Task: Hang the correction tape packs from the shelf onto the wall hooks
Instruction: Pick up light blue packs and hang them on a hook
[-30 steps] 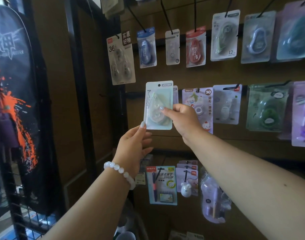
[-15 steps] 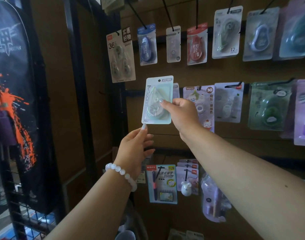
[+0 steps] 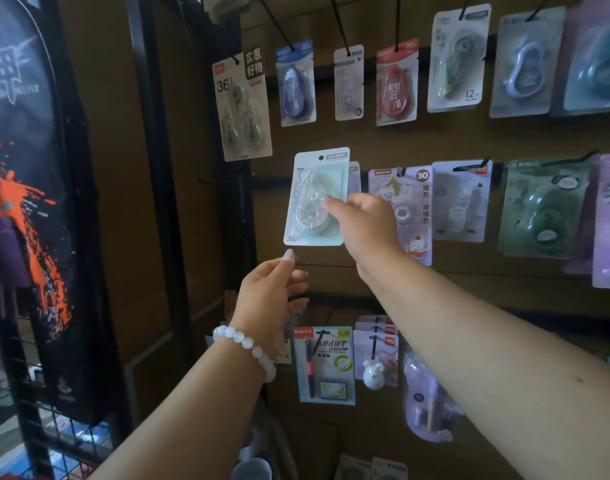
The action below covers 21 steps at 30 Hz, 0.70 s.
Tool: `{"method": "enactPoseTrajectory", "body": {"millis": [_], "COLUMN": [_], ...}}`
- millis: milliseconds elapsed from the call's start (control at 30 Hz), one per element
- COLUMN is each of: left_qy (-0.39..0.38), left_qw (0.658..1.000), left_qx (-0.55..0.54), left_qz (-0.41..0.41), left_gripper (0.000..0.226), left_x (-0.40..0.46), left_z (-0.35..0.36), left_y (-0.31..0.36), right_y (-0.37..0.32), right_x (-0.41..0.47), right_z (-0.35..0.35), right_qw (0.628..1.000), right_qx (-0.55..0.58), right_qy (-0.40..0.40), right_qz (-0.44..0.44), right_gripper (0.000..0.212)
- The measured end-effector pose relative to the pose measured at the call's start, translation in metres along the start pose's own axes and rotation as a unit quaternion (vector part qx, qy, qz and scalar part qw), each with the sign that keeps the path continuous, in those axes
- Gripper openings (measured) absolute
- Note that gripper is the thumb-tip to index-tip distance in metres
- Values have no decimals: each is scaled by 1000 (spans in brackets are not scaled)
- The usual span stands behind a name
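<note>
Since a second ago the mint-green correction tape pack (image 3: pixel 315 197) has risen slightly on the wall, and the left hand (image 3: pixel 274 296) has dropped away from its bottom edge. Right hand (image 3: pixel 360 223) pinches the pack at its right side, thumb over the clear blister, holding it upright just left of the "30" sticker pack (image 3: pixel 402 211). Its punched hole is near the top; whether a hook passes through it I cannot tell. Left hand hangs below the pack with fingers relaxed, holding nothing. Many packs already hang right of the "30" pack and above it; this one looks nearly hung, pending release.
</note>
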<state>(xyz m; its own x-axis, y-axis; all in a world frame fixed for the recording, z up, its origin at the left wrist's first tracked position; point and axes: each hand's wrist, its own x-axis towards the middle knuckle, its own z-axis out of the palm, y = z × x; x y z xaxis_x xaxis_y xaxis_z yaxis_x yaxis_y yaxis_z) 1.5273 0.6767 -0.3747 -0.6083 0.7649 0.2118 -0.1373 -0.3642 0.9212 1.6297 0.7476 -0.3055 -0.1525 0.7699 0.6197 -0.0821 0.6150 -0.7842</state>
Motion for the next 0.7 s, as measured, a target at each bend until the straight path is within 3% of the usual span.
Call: {"method": "enactPoseTrajectory", "body": {"millis": [567, 700], "left_qy": [12, 12], "left_qw": [1000, 1000], "left_qx": [26, 22], "left_qz": [-10, -5], "left_gripper": [12, 18], "left_x": [6, 7], "left_z": [-8, -10], "left_y": [-8, -6], "right_y": [-11, -11], "right_x": [1, 0], "right_z": [2, -4], "right_qw": [1000, 999], "right_qx": [-10, 46], "right_qy": [10, 3], "right_qz": [8, 17], "right_gripper": [28, 28]}}
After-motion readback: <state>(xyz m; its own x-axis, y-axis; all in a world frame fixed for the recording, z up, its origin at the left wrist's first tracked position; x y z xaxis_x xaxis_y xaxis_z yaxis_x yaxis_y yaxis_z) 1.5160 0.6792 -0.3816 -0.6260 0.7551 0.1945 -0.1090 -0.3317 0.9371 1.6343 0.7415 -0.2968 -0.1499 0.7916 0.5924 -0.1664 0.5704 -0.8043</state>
